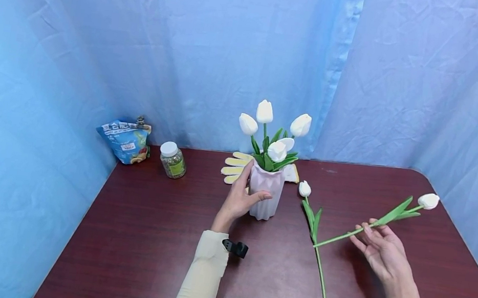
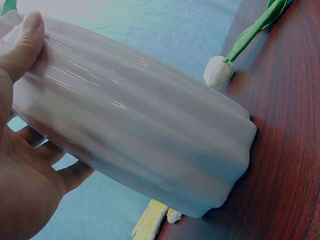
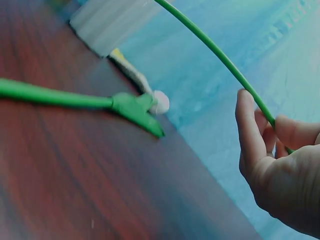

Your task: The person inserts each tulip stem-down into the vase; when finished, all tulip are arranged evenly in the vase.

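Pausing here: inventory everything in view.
table: 1, maroon, below
vase: 1, pinkish, central
tulips: 4+, white, in vase
loose tulip: 1, white, right of vase
held tulip: 1, white, rightmost
glove: 1+, yellow-white, behind vase
jar: 1, clear, back left
pouch: 1, blue, left of jar
clip: 1, dark, on pouch
curtain: count unclear, blue, behind table
sleeves: 2, cream, foreground
wrist devices: 2, black, by sleeves
left hand: 1, gripping vase
right hand: 1, pinching held tulip

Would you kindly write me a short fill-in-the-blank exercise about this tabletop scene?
The left hand grips a flower-filled ____.
The right hand holds a white tulip by its green ____.
Another white tulip lies on the ____.
The jar has a lid coloured ____.
Missing words: vase; stem; table; white.
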The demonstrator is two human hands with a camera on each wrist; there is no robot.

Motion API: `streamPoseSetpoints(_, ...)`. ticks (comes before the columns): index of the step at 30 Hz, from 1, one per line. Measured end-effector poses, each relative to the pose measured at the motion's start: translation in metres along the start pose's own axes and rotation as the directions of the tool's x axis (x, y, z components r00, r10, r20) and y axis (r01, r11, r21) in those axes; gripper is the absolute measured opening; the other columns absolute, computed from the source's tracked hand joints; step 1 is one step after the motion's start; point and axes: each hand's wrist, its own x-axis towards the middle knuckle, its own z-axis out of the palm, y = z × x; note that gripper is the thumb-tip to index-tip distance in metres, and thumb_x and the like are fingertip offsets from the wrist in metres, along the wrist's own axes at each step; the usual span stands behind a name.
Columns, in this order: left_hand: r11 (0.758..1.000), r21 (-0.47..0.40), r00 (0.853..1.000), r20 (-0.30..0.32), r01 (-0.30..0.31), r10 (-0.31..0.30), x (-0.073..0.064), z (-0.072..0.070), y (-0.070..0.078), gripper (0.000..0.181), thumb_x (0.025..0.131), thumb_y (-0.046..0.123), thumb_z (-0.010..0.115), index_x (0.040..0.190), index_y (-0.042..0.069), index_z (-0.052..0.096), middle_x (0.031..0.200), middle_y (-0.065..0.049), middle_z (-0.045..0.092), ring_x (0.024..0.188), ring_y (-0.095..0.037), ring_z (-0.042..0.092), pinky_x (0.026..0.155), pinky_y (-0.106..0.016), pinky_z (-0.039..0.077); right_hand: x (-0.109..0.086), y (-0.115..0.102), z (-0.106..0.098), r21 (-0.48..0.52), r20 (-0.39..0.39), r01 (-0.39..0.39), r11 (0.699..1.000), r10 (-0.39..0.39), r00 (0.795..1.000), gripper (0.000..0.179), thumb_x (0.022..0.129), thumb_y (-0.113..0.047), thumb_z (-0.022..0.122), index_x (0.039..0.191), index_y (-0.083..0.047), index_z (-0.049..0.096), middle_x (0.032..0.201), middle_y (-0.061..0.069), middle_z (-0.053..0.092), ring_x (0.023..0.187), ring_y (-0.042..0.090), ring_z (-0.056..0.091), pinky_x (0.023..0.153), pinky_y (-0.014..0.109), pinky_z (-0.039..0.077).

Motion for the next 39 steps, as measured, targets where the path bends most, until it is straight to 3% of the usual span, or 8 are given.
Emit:
streamPoseSetpoints(11,1.000,-0.004,1.000,-0.002,0.007,-0.007,0.000,0.000,0.001,0.123,0.070,0.077,0.070,0.162,0.017,0.016,0.166,-0.013,0.025,0.147,-0.035,0.039,0.114,-0.055,0.040,0.010,0.000,0.037,0.074,-0.071,0.087,0.993,-0.082,0.994,0.027,0.103,0.011,0.035,0.107,0.000,0.060,0.096,0.013,0.063,0.098,0.027,0.070,0.086,0.047,0.060)
streamPoseSetpoints(24,1.000,-0.018,1.000,-0.002,-0.001,0.001,-0.001,0.000,0.001,0.115,0.076,0.066,0.075,0.162,0.018,0.016,0.167,-0.011,0.025,0.148,-0.033,0.039,0.114,-0.055,0.040,0.028,0.001,0.081,0.208,-0.087,0.149,0.967,-0.134,0.987,0.024,0.103,0.009,0.037,0.100,0.003,0.061,0.093,0.017,0.061,0.093,0.030,0.068,0.085,0.048,0.060)
streamPoseSetpoints(39,1.000,0.005,1.000,-0.003,-0.007,0.007,-0.001,0.000,0.000,0.118,0.074,0.072,0.073,0.162,0.019,0.016,0.165,-0.011,0.030,0.147,-0.032,0.040,0.114,-0.055,0.040,0.053,0.007,0.139,0.122,-0.113,0.244,0.962,-0.231,0.966,0.017,0.100,0.009,0.047,0.093,0.001,0.060,0.088,0.013,0.064,0.087,0.025,0.069,0.081,0.043,0.061)
